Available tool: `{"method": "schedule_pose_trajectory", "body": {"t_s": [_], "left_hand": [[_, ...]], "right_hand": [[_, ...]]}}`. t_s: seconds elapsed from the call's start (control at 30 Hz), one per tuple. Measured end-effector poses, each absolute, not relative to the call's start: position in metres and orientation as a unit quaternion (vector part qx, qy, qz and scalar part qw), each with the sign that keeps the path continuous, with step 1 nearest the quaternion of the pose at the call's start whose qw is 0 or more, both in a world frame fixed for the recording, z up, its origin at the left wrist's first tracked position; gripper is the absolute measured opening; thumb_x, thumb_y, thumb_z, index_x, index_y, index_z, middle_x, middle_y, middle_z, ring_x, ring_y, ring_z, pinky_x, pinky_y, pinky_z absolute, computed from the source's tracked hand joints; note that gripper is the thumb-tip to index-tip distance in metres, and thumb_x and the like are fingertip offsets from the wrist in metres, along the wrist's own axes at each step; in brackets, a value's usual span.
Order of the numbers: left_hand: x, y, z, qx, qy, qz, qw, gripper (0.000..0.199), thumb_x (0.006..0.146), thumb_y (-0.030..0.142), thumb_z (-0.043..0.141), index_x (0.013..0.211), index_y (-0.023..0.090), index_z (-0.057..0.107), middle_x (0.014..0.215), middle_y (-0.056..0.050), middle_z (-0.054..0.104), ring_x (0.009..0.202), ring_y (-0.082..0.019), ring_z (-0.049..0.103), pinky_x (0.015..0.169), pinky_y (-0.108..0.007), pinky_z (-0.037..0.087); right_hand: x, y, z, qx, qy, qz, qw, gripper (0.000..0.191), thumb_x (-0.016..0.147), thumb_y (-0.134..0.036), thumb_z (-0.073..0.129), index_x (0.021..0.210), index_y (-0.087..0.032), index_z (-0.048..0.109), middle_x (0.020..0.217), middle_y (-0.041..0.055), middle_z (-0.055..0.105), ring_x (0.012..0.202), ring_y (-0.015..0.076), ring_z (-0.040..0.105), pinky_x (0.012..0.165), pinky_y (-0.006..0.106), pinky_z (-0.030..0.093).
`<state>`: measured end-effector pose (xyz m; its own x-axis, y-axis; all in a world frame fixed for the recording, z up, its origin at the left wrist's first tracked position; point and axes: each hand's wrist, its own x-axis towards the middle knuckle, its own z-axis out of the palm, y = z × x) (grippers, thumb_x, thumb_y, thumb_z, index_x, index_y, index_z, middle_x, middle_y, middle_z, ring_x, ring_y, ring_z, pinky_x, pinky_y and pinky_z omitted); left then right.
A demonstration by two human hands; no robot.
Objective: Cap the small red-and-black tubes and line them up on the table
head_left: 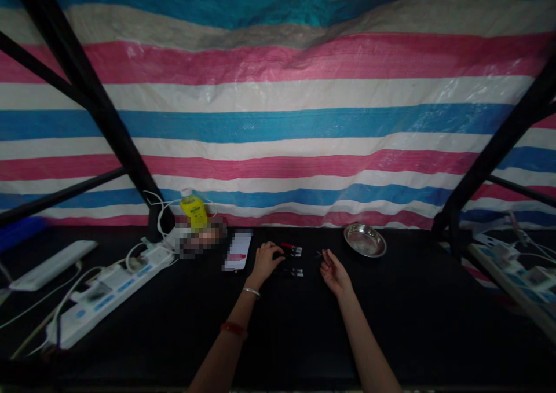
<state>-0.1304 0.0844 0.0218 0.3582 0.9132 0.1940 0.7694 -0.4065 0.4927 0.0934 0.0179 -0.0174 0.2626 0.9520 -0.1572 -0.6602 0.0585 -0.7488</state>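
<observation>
My left hand (264, 261) is low over the black table, its thumb and fingers curled around the left end of a dark, silver-tipped piece that looks like a lighter (297, 254). Just behind that piece lies a red lighter-like piece (288, 246) with a silver end. A black one with a silver end (297, 273) lies nearer to me. To the right, my right hand (335, 272) is turned partly palm up, thumb and fingertips pinched on a small dark thing (318, 254), too small to name. A silver bangle and a red band circle my left arm.
A shiny round metal dish (365, 240) stands behind my right hand. Left of my left hand lies a phone (238, 250). Farther left are a yellow bottle (194, 209) and a white power strip (113, 294) with cables. Black frame bars (93, 109) flank the striped sheet.
</observation>
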Motion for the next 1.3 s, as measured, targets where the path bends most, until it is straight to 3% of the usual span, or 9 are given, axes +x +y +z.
{"method": "schedule_pose_trajectory", "body": {"t_s": [0.2,0.37,0.53,0.8,1.3], "left_hand": [[-0.135,0.084,0.015,0.816,0.486,0.249,0.186,0.013,0.079,0.028,0.059,0.089,0.023,0.065,0.097,-0.003,0.063,0.099,-0.022,0.052,0.084,-0.036,0.036],[-0.132,0.078,0.012,0.777,0.478,0.346,0.22,0.014,0.08,0.028,0.058,0.09,0.021,0.065,0.094,-0.004,0.066,0.094,-0.021,0.058,0.085,-0.037,0.042],[-0.109,0.051,0.008,0.74,0.418,0.466,0.246,0.018,0.083,0.028,0.056,0.097,0.02,0.064,0.097,-0.005,0.064,0.092,-0.017,0.06,0.085,-0.034,0.047],[-0.088,0.024,-0.008,0.761,0.369,0.493,0.203,0.024,0.088,0.026,0.05,0.11,0.023,0.059,0.103,-0.005,0.058,0.098,-0.017,0.057,0.087,-0.034,0.049],[-0.086,0.013,0.002,0.766,0.341,0.522,0.158,0.023,0.089,0.024,0.047,0.107,0.021,0.06,0.101,-0.006,0.059,0.094,-0.016,0.06,0.084,-0.032,0.053]], "right_hand": [[0.092,0.018,-0.014,-0.36,-0.111,0.597,0.708,0.025,0.054,-0.031,0.08,0.074,-0.024,0.066,0.076,0.0,0.07,0.044,0.0087,0.049,0.039,0.022,0.039],[0.09,0.017,-0.012,-0.361,-0.091,0.602,0.706,0.027,0.052,-0.026,0.081,0.075,-0.023,0.066,0.076,-0.0001,0.07,0.062,0.0144,0.064,0.049,0.022,0.049],[0.082,0.016,-0.01,-0.374,-0.11,0.588,0.709,0.032,0.049,-0.024,0.083,0.074,-0.021,0.064,0.079,0.0018,0.07,0.077,0.0201,0.068,0.055,0.023,0.052],[0.084,0.019,-0.017,-0.369,-0.107,0.573,0.724,0.026,0.054,-0.018,0.08,0.074,-0.02,0.063,0.076,0.0003,0.07,0.074,0.0166,0.068,0.059,0.02,0.054],[0.087,0.019,-0.017,-0.4,-0.135,0.53,0.735,0.03,0.049,-0.022,0.081,0.074,-0.019,0.066,0.075,0.0019,0.07,0.07,0.0164,0.067,0.064,0.024,0.054]]}}
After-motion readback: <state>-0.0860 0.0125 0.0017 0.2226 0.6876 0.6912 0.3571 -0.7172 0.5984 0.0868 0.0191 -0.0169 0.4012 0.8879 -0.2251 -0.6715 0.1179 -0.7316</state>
